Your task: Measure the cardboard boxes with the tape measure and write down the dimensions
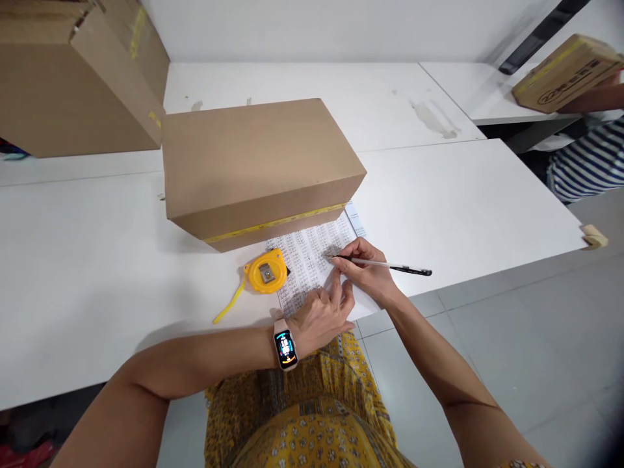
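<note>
Ahead of the hands, the cardboard box overhangs the printed sheet and blocks the way forward. The tape measure crowds the left. Bare bench lies open to the right, and more at far left.

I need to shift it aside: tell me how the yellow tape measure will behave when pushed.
The tape measure lies flat on its broad side, so it should slide, not roll. Its loose yellow strip trails over the table and would likely drag limply behind. It touches the sheet under the left hand, so it may nudge the paper.
</note>
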